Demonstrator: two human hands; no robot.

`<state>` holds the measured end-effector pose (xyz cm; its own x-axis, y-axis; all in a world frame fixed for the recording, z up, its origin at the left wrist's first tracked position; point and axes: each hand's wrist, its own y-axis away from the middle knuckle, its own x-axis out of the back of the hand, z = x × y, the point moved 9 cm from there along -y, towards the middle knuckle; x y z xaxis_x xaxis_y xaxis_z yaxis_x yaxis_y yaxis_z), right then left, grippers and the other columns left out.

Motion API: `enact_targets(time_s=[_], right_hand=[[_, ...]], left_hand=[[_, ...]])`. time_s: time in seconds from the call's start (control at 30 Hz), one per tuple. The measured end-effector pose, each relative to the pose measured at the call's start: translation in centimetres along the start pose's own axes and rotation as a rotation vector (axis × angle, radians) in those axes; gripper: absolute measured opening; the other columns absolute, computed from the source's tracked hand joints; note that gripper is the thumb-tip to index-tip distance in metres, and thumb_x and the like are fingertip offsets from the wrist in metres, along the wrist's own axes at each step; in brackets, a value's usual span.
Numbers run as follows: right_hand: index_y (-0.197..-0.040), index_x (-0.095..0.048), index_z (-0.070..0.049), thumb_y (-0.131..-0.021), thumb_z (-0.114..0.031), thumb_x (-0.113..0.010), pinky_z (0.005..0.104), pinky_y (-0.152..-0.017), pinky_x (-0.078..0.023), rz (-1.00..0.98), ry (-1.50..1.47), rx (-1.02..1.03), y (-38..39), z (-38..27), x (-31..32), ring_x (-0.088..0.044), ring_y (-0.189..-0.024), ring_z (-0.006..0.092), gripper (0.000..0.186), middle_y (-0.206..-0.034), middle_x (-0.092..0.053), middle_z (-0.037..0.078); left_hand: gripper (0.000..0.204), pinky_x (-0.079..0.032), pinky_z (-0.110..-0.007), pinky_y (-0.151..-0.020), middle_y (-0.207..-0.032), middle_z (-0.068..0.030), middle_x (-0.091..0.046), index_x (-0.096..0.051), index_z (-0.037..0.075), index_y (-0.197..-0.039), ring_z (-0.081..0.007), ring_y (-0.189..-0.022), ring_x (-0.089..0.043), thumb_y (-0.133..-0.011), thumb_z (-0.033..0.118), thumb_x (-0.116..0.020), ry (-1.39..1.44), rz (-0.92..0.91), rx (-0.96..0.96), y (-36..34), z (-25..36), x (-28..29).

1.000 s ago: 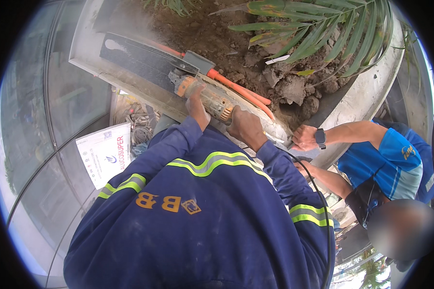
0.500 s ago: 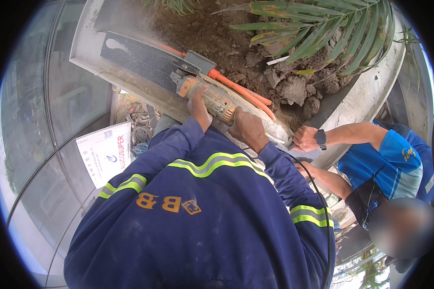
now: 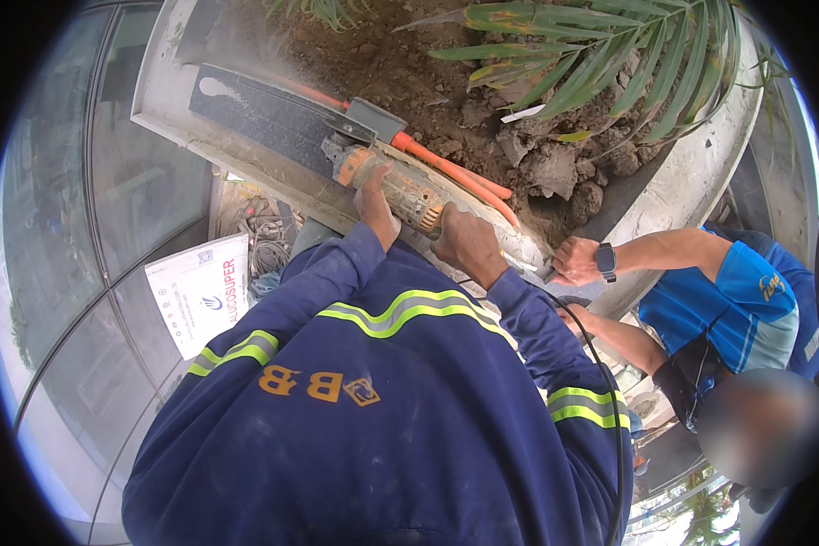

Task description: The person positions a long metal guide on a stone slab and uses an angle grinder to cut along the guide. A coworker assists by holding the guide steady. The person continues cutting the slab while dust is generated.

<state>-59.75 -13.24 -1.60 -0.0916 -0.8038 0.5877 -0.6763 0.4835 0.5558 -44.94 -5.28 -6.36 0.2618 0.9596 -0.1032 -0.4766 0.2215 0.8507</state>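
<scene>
An orange, dust-covered angle grinder [image 3: 402, 195] lies across the planter ledge, its head toward the far left. My left hand [image 3: 376, 204] is wrapped round the front of its body, close behind the head. Gripping the rear end is my right hand [image 3: 467, 240]. The grinder head rests near the end of a dark stone slab [image 3: 262, 120] coated with pale dust; its disc is hard to make out. Just beyond the head sits a grey electrical box [image 3: 377, 117] with orange conduit [image 3: 448, 167] running from it.
Loose soil [image 3: 464, 114] and a palm frond [image 3: 601, 55] fill the planter. At right, a co-worker's hand [image 3: 575, 261] with a watch rests on the planter edge [image 3: 678, 196]. A black cable [image 3: 601, 364] runs along my right arm. A white printed board [image 3: 200, 291] leans by glass panels [image 3: 146, 118].
Both hands keep the same hold on the grinder, which stays almost in place. The view shifts very slightly. A dust haze hangs over the far end of the slab in both frames.
</scene>
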Motion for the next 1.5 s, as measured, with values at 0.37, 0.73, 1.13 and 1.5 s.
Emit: enact_targets(time_s=[0.37,0.73,1.13,1.5], right_hand=[[-0.097,-0.058,0.004,-0.079,-0.015,-0.067,0.0521,-0.066,-0.056,-0.001,0.001,0.000,0.0,0.4,-0.3,-0.071,-0.073,0.0442,0.028,-0.075,-0.069,0.027],[-0.100,-0.058,0.002,-0.078,-0.020,-0.071,0.0516,-0.069,-0.055,-0.008,0.034,-0.006,0.4,0.2,-0.2,-0.071,-0.076,0.0435,0.034,-0.080,-0.071,0.025],[-0.096,-0.056,0.002,-0.077,-0.019,-0.074,0.0520,-0.065,-0.055,0.115,0.081,0.047,0.3,-2.2,0.5,-0.070,-0.070,0.0445,0.033,-0.074,-0.069,0.025],[-0.095,-0.057,0.002,-0.093,-0.040,-0.068,0.0493,-0.068,-0.052,0.152,-0.247,0.372,-4.0,-11.7,5.0,-0.068,-0.075,0.0436,0.044,-0.076,-0.066,0.029]], left_hand=[[0.044,-0.048,-0.041,-0.098,-0.121,-0.0067,-0.059,-0.063,0.012,-0.123,-0.0230,-0.115,-0.059,-0.085,0.032,-0.074,-0.021,0.013,-0.020,-0.5,-0.4,0.3],[0.040,-0.047,-0.041,-0.100,-0.124,-0.0064,-0.057,-0.063,0.015,-0.120,-0.0216,-0.120,-0.055,-0.084,0.028,-0.074,-0.104,-0.126,-0.205,-0.2,-0.1,0.7],[0.036,-0.050,-0.044,-0.094,-0.112,-0.0057,-0.062,-0.066,0.013,-0.113,-0.0245,-0.107,-0.062,-0.083,0.031,-0.075,0.152,-0.075,-0.018,-1.7,0.0,1.5],[0.039,-0.055,-0.049,-0.087,-0.101,-0.0147,-0.066,-0.060,0.009,-0.116,-0.0322,-0.097,-0.066,-0.088,0.032,-0.071,0.252,-0.322,-0.219,-0.3,14.3,2.3]])
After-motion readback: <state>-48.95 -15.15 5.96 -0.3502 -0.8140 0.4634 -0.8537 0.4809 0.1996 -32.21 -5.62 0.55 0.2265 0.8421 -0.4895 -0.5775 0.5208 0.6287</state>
